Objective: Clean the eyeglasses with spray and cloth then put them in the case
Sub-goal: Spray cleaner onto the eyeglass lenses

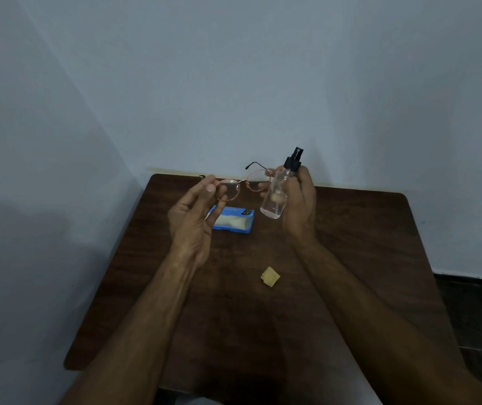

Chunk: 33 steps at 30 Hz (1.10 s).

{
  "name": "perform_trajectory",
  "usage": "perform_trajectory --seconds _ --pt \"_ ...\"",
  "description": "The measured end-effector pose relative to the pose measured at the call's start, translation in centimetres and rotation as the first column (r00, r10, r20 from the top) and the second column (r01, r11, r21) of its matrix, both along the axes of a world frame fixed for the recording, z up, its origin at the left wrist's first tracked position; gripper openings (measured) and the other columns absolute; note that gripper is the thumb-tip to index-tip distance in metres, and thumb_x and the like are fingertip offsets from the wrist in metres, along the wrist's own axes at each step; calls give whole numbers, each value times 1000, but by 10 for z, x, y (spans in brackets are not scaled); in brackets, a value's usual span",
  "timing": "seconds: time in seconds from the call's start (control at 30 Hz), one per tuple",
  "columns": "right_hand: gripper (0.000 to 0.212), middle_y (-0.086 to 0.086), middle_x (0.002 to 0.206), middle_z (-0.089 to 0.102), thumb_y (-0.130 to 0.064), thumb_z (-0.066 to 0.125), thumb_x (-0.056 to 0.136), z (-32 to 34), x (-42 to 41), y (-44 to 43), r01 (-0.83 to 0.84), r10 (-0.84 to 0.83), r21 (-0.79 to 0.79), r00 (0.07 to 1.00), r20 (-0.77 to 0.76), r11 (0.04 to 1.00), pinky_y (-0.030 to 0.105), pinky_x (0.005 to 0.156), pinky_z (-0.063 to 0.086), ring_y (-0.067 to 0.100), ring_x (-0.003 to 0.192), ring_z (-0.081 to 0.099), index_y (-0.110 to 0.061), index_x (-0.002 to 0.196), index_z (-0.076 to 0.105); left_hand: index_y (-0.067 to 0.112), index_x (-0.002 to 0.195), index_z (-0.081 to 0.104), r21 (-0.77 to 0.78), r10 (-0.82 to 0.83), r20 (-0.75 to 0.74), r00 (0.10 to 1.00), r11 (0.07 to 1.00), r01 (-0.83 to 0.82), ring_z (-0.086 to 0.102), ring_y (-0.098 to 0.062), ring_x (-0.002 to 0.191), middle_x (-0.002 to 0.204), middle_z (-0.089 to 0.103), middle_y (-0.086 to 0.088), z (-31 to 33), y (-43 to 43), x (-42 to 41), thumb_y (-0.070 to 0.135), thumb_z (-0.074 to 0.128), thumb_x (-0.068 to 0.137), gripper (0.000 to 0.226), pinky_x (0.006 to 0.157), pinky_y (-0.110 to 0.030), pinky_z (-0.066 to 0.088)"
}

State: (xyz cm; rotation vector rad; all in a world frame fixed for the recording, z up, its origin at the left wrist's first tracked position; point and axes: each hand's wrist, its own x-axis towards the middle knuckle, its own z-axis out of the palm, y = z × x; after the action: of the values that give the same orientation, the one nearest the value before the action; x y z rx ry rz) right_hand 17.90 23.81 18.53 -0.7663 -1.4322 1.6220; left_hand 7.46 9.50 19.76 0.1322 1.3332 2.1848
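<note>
The only writing I can find is a small dark patch with pale marks on the right end of the blue case [234, 222], and it is too small to read. The spray bottle [276, 197] is clear all the way round.

The table [351, 258] is dark brown wood with rounded corners, pushed into a corner of pale blue-grey walls. A strip of dark floor shows past its right edge. The light is dim.

My left hand [193, 220] pinches the eyeglasses [244, 184] by the rim of one lens, thumb against fingertips, and holds them up above the far part of the table. They have a thin coppery-pink metal frame with round lenses, and one dark temple arm sticks up behind them.

My right hand [298, 206] grips the spray bottle, fingers curled round its body. The bottle is tilted, its black pump top up and to the right, just beside the other lens. I cannot tell whether my fingers touch the frame there.

The case lies open on the table below the glasses, with a pale lining showing, partly behind my left hand. The cloth [270, 276], a small yellow folded square, sits on the table nearer me, between my forearms.
</note>
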Motion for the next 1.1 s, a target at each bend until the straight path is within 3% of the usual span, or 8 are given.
perform_trajectory --seconds 0.13,0.23,0.3,0.5,0.73,0.87,0.97,1.1 --pt "32 5 102 74 -25 57 88 7 2 0 46 -51 60 995 82 997 45 83 62 16 90 73 -10 115 64 5 122 73 22 35 -44 998 999 -34 77 -18 103 113 78 -12 8 1 4 15 75 85 38 85 -27 62" --pt "34 1 102 75 -26 73 88 11 8 -3 76 -96 165 988 119 983 53 87 61 20 94 74 -14 118 63 6 113 75 46 70 -26 997 997 -69 78 -18 97 101 80 -7 15 5 5 8 71 94 20 84 -28 62" --pt "36 -1 101 74 -21 79 90 16 16 -10 97 -130 252 984 120 963 51 83 62 18 89 74 -15 121 61 4 110 75 77 77 1 997 994 -77 78 -18 92 95 79 -7 21 6 7 6 69 97 14 86 -29 62" --pt "47 3 105 69 -24 77 91 41 39 -33 18 -105 450 980 170 893 47 65 63 22 79 73 -33 121 42 6 105 74 189 83 144 986 976 -110 79 -15 89 94 78 -7 43 4 14 8 67 100 9 83 -27 63" --pt "85 -6 106 68 -6 66 93 68 35 -61 -209 49 604 962 270 769 28 82 58 13 82 68 -33 162 25 7 105 74 234 45 145 988 969 -79 80 -17 92 93 81 -5 59 3 16 8 66 100 10 78 -24 62" --pt "76 -26 105 55 -5 62 95 72 24 -73 -222 26 691 959 283 688 15 82 48 2 83 58 -27 162 32 6 107 75 233 46 112 993 970 -71 80 -17 92 102 79 -8 64 -3 13 8 67 100 11 76 -24 62" --pt "71 -11 119 62 -6 63 94 74 17 -84 -191 -44 721 955 293 666 22 84 53 7 96 60 -26 158 40 5 108 75 248 46 109 993 966 -72 79 -18 93 110 76 -13 67 -11 8 8 67 99 12 77 -24 62" --pt "65 -15 103 51 -5 65 86 77 6 -99 -120 -189 762 933 305 636 18 72 42 -1 81 45 -24 147 51 5 105 76 272 31 145 989 960 -70 79 -18 92 107 77 -11 73 -24 -1 6 68 99 10 76 -24 62"
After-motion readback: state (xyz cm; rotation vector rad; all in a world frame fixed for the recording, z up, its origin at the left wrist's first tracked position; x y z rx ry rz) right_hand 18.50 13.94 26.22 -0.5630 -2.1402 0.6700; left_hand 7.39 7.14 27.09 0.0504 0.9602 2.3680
